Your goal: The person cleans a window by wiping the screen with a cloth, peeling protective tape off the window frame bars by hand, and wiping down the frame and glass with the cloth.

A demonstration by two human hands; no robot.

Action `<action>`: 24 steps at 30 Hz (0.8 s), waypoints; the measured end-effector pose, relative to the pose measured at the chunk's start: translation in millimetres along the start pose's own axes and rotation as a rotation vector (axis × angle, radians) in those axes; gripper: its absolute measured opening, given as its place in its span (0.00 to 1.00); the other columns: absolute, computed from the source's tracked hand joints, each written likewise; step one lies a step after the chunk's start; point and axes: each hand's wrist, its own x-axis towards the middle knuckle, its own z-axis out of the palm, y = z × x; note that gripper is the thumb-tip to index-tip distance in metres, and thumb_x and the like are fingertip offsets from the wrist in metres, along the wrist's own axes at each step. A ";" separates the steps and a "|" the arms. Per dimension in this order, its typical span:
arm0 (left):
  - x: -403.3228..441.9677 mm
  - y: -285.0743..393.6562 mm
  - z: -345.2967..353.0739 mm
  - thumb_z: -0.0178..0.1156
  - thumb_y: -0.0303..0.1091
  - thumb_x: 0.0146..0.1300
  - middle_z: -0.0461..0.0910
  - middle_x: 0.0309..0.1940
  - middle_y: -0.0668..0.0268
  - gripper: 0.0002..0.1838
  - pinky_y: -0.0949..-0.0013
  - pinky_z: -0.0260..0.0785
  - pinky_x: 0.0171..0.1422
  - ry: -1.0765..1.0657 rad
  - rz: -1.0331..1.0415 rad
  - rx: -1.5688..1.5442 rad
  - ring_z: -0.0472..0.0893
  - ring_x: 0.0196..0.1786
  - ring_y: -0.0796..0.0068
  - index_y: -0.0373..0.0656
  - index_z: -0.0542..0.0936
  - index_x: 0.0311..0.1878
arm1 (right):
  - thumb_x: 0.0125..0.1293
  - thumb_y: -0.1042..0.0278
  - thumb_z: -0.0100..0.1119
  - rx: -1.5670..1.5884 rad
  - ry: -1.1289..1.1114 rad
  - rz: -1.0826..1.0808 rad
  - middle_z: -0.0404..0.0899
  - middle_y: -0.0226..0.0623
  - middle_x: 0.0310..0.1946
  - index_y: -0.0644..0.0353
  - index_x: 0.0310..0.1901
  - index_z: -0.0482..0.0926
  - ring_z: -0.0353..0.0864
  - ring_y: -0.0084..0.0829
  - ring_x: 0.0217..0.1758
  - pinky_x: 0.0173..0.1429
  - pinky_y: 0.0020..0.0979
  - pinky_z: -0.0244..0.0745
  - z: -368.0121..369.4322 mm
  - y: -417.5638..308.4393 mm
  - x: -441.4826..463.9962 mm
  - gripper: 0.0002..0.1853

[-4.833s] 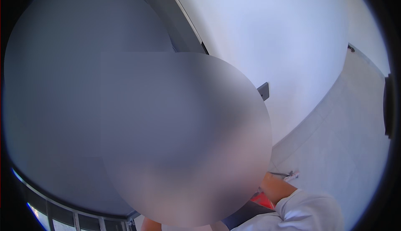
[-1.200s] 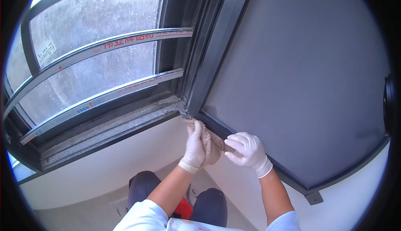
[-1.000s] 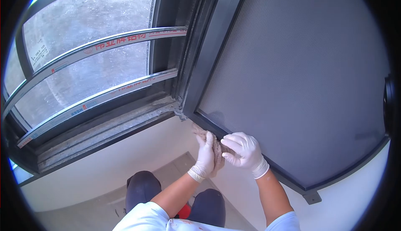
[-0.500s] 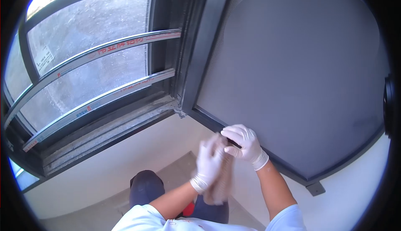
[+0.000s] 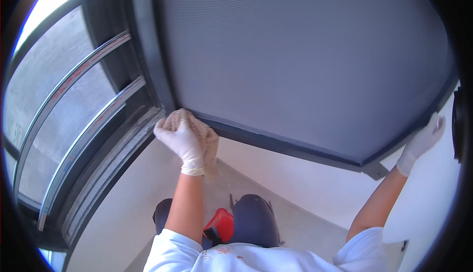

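Observation:
In a white glove, my left hand (image 5: 178, 136) grips a bunched brown cloth (image 5: 209, 146). It presses the cloth against the lower left corner of the screen panel's dark frame (image 5: 271, 145), beside the window sill. The cloth's loose end hangs below my wrist. My right hand (image 5: 423, 139), also gloved, is at the right edge of the same panel, its fingers curled about the frame there. Grey mesh (image 5: 305, 65) fills the panel, which stands swung open at an angle to the window.
To the left is the window opening with two metal crossbars (image 5: 64, 87) and a dusty sill track (image 5: 106, 173). A bracket (image 5: 377, 170) juts from the panel's lower right corner. Below are my knees (image 5: 253, 218), a red object (image 5: 220, 224) and the white wall (image 5: 286, 168).
My hands were together near the panel's bottom edge. The left has moved with the cloth to the lower left corner; the right has gone to the panel's right edge. The view has turned right.

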 end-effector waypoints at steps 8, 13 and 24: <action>23.5 -9.0 0.1 0.67 0.28 0.58 0.78 0.41 0.54 0.20 0.69 0.77 0.47 -0.138 -0.332 -0.219 0.80 0.40 0.69 0.25 0.71 0.46 | 0.69 0.49 0.49 0.254 -0.184 0.300 0.65 0.43 0.65 0.70 0.65 0.65 0.62 0.35 0.69 0.72 0.30 0.52 5.6 1.0 6.4 0.32; 17.8 -2.1 2.3 0.62 0.25 0.61 0.80 0.43 0.57 0.14 0.69 0.76 0.47 -0.148 -0.496 -0.307 0.81 0.40 0.69 0.26 0.77 0.48 | 0.72 0.50 0.45 0.263 -0.172 0.289 0.66 0.41 0.65 0.69 0.65 0.64 0.63 0.35 0.69 0.72 0.30 0.53 7.8 0.9 3.2 0.31; -87.1 13.3 11.2 0.54 0.42 0.70 0.76 0.49 0.61 0.19 0.67 0.70 0.58 -0.358 -0.584 -0.134 0.77 0.51 0.69 0.37 0.74 0.55 | 0.72 0.57 0.46 0.185 -0.104 0.190 0.73 0.43 0.59 0.69 0.60 0.71 0.72 0.37 0.61 0.68 0.30 0.63 9.5 -4.7 -1.7 0.24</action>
